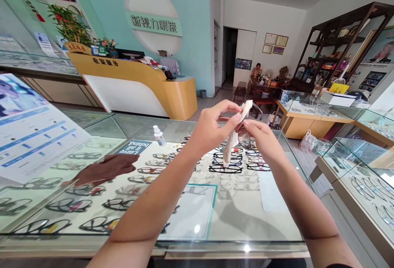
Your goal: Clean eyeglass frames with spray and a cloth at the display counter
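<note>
Above the glass display case (243,214), my left hand (215,124) pinches a white cloth (229,151) that hangs down from its fingers. A pair of glasses (257,110) with a thin frame is held up among the fingers, partly covered by the cloth. My right hand (261,134) is closed on the glasses' frame, close to the left fingertips. On the glass, left of my hands, a small white bottle (159,136) stands upright. Farther left lies a crumpled brown cloth (107,168).
Several eyeglass frames (226,169) lie in rows under the glass. A printed stand-up card (33,136) is at the left. More display cases (363,190) stand to the right, a yellow-and-white counter (132,83) beyond. A person (256,71) sits at a far table.
</note>
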### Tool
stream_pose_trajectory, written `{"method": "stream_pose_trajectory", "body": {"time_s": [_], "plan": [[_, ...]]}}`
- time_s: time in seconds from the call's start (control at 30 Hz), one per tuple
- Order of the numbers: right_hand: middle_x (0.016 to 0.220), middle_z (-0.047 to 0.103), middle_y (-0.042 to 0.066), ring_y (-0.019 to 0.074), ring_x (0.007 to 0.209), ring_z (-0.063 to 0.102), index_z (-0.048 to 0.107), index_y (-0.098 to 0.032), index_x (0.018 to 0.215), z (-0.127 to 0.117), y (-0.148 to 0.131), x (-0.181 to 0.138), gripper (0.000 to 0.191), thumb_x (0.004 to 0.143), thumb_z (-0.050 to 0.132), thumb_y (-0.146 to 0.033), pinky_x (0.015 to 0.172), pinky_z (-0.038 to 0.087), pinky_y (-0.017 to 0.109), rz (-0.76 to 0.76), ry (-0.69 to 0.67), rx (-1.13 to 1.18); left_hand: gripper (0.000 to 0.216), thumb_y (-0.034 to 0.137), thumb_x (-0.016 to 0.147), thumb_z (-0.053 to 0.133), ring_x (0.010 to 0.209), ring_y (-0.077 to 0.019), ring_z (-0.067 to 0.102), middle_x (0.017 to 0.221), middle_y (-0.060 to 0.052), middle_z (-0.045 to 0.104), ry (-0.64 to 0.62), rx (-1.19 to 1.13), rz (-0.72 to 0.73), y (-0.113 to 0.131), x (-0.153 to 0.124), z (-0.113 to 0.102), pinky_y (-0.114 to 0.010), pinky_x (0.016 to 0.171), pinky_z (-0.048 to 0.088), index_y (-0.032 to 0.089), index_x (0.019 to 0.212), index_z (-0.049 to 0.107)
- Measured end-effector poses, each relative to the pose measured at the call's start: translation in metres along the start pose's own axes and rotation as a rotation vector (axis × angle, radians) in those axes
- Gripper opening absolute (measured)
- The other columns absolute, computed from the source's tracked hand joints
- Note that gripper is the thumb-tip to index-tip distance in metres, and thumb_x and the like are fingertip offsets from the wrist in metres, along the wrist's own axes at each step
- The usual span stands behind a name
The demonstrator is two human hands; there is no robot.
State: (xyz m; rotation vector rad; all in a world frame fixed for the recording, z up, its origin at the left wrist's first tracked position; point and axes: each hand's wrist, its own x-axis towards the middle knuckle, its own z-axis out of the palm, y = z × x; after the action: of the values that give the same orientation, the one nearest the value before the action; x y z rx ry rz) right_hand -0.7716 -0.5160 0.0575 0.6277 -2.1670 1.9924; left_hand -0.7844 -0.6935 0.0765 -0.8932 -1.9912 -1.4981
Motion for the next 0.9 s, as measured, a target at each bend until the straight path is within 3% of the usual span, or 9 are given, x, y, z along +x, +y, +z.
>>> {"method": "stream_pose_trajectory", "body": {"time_s": [0.13, 0.23, 0.43, 0.53, 0.67, 0.9], "plan": [[0.089, 0.067, 0.003, 0.0185, 0.087, 0.057, 0.067, -0.021, 0.080, 0.011, 0.006, -0.002, 0.046, 0.095, 0.061, -0.064, 0.084, 0.045, 0.033, -0.066, 0.024, -0.134, 0.018, 0.036, 0.091, 0.074, 0.100, -0.0215, 0.075, 0.100, -0.007, 0.077, 0.164, -0.112, -0.132, -0.008, 0.000, 0.012, -0.026, 0.070, 0.060, 0.021, 0.093, 0.065], [0.090, 0.066, 0.004, 0.0188, 0.088, 0.058, 0.063, -0.021, 0.079, 0.019, 0.012, -0.001, 0.047, 0.099, 0.056, -0.062, 0.085, 0.044, 0.033, -0.127, 0.071, -0.190, 0.028, 0.036, 0.086, 0.082, 0.110, -0.0227, 0.073, 0.107, -0.008, 0.075, 0.218, -0.216, -0.191, -0.017, 0.001, 0.019, -0.023, 0.069, 0.059, 0.021, 0.095, 0.060], [0.095, 0.071, 0.005, 0.0205, 0.097, 0.062, 0.070, -0.021, 0.086, 0.024, 0.020, 0.005, 0.050, 0.096, 0.059, -0.069, 0.092, 0.048, 0.034, -0.075, -0.025, -0.037, 0.051, 0.030, 0.072, 0.091, 0.070, -0.0082, 0.061, 0.117, -0.004, 0.069, 0.226, -0.598, -0.447, -0.029, 0.010, 0.020, -0.019, 0.051, 0.048, 0.024, 0.102, 0.050], [0.101, 0.074, 0.005, 0.0219, 0.106, 0.064, 0.073, -0.022, 0.085, 0.025, 0.023, 0.008, 0.049, 0.092, 0.065, -0.070, 0.099, 0.049, 0.035, -0.024, -0.077, 0.093, 0.060, 0.018, 0.065, 0.091, 0.070, -0.0074, 0.063, 0.124, -0.004, 0.068, 0.249, -0.723, -0.532, -0.032, 0.013, 0.018, -0.018, 0.049, 0.046, 0.025, 0.105, 0.047], [0.108, 0.074, 0.005, 0.0232, 0.113, 0.064, 0.076, -0.023, 0.085, 0.027, 0.026, 0.009, 0.050, 0.091, 0.068, -0.072, 0.108, 0.046, 0.037, -0.023, -0.062, 0.148, 0.066, 0.020, 0.063, 0.092, 0.080, -0.0116, 0.069, 0.132, -0.006, 0.066, 0.200, -0.752, -0.481, -0.038, 0.015, 0.016, -0.016, 0.046, 0.040, 0.028, 0.110, 0.046], [0.113, 0.068, 0.008, 0.0257, 0.127, 0.058, 0.076, -0.022, 0.082, 0.023, 0.026, 0.012, 0.057, 0.095, 0.063, -0.076, 0.119, 0.042, 0.039, -0.183, -0.029, 0.061, 0.080, 0.045, 0.060, 0.103, 0.086, -0.0117, 0.066, 0.133, -0.008, 0.062, 0.160, -0.635, -0.325, -0.040, 0.013, 0.021, -0.016, 0.052, 0.042, 0.028, 0.112, 0.045]]}}
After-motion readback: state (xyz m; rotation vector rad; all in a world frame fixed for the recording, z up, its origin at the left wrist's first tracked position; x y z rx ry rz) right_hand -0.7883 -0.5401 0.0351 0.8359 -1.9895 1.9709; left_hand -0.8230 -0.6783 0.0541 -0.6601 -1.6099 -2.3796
